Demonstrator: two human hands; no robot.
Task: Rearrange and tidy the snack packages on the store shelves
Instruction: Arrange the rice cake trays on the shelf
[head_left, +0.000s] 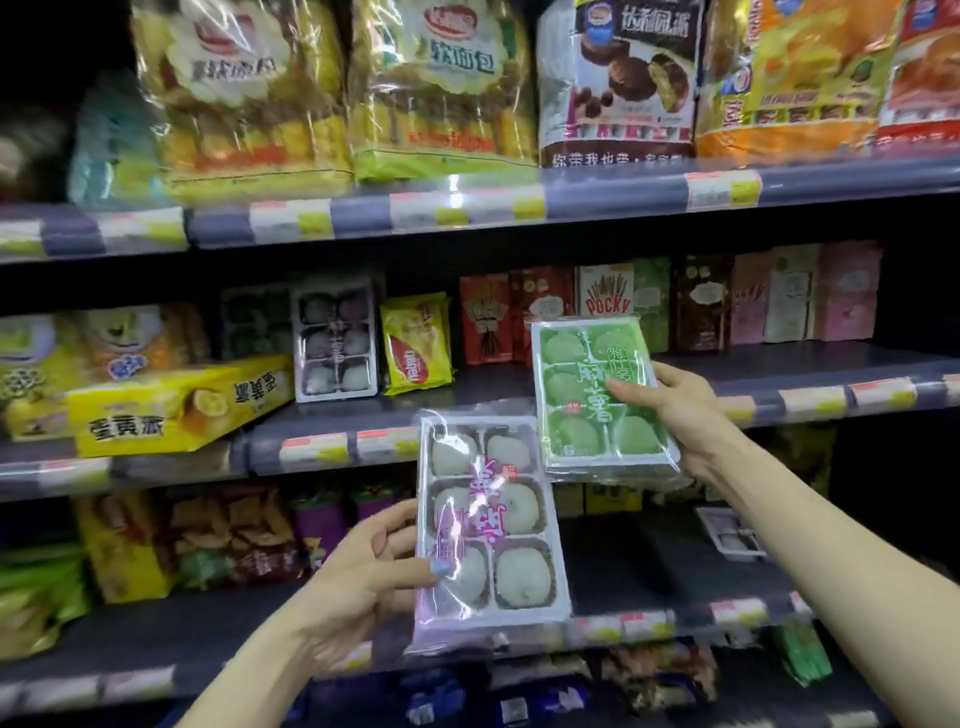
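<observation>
1. Green mochi tray (605, 395) is being gripped by the right hand (670, 410), purple tray (488, 519) by the left hand (363, 566), both before the middle shelf (810, 364).
2. Next, likely: standing each beside the matching shelf tray (335, 345).

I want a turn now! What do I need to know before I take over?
Left hand grips the purple mochi tray by its left edge.
Right hand grips the green mochi tray, thumb on its front.
Both trays are in the air before the middle shelf, neither placed.
A matching purple tray stands on that shelf, left of a yellow bag.
Left to do: shelve both trays, probably beside that match.
</observation>
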